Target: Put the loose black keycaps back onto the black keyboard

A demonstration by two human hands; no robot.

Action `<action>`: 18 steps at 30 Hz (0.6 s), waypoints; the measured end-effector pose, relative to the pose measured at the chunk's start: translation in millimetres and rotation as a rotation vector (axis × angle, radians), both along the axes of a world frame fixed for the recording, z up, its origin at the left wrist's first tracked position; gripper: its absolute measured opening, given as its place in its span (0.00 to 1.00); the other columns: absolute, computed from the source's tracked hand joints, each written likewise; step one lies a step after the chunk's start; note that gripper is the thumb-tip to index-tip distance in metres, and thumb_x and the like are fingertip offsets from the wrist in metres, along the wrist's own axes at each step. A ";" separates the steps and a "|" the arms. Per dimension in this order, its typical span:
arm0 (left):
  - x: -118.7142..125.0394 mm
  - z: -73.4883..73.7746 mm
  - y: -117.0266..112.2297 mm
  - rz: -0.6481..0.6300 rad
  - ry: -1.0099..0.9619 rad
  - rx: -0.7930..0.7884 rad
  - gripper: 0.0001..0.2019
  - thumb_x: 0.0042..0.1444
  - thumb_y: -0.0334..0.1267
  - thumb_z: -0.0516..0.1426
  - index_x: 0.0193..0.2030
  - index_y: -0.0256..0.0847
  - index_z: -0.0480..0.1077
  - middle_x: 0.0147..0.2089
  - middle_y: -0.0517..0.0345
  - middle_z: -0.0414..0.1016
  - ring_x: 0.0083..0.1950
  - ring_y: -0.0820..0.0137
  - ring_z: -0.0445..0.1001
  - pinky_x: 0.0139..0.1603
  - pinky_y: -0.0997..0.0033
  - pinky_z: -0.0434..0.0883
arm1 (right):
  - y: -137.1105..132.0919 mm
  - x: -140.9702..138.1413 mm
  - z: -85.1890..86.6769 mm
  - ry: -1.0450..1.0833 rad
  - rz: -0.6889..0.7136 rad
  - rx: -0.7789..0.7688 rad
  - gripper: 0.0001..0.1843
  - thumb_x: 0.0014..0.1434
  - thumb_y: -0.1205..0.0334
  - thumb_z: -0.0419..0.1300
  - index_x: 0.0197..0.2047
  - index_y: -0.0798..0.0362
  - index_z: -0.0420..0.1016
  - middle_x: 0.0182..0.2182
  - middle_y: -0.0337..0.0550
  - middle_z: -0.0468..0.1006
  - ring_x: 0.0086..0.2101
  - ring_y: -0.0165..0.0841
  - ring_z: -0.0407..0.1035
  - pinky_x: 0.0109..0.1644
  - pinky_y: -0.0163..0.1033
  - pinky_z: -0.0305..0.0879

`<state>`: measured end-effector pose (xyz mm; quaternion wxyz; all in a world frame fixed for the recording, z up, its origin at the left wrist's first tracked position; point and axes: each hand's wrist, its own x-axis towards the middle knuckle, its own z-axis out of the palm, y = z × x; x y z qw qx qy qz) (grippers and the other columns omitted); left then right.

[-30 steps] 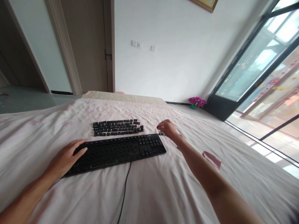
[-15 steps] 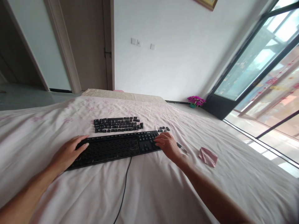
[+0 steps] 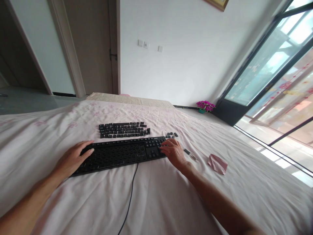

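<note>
A black keyboard (image 3: 114, 156) lies on the bed, most of its main area bare of keycaps; keys remain along the top row and on the number pad. My left hand (image 3: 74, 158) holds its left end, thumb over the top and fingers at the far edge. My right hand (image 3: 174, 150) rests on the right end with fingers bent down onto the number pad; whether a keycap is between the fingertips is hidden. Behind the keyboard, loose keycaps (image 3: 124, 130) lie in rows. Several more small keycaps (image 3: 168, 136) lie just beyond my right hand.
A tool with a black middle and thin metal prongs (image 3: 190, 154) lies right of my right hand. Farther right is a pink cloth (image 3: 217, 164). The keyboard cable (image 3: 132, 189) runs toward me over the wrinkled bedsheet (image 3: 156, 195). Purple flowers (image 3: 205, 106) stand beyond the bed.
My right hand has shifted slightly left over the number pad, leaving more of the pronged tool in view. My left hand stays on the keyboard's left end.
</note>
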<state>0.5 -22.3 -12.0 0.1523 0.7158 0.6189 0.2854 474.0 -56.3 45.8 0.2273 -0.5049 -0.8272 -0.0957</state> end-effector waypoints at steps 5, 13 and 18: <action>1.0 1.8 -0.6 0.008 0.001 0.009 0.28 0.58 0.55 0.49 0.60 0.42 0.65 0.63 0.51 0.67 0.62 0.59 0.66 0.66 0.59 0.60 | 0.5 -2.6 1.5 -0.031 0.030 0.004 0.07 0.60 0.58 0.62 0.39 0.43 0.82 0.42 0.41 0.80 0.48 0.39 0.64 0.52 0.47 0.60; -2.9 -2.8 2.9 -0.005 0.010 0.018 0.27 0.58 0.55 0.50 0.60 0.44 0.65 0.63 0.53 0.67 0.63 0.59 0.66 0.66 0.59 0.59 | -0.9 -6.5 9.3 -0.100 0.124 0.042 0.07 0.61 0.61 0.60 0.37 0.44 0.82 0.41 0.40 0.80 0.50 0.39 0.63 0.56 0.46 0.56; -0.9 -0.6 1.6 -0.013 0.006 0.012 0.27 0.59 0.55 0.49 0.60 0.42 0.64 0.63 0.51 0.67 0.63 0.60 0.65 0.66 0.60 0.59 | 0.8 -5.9 9.7 -0.111 0.137 0.032 0.08 0.62 0.60 0.60 0.36 0.45 0.81 0.39 0.40 0.80 0.49 0.39 0.63 0.55 0.45 0.56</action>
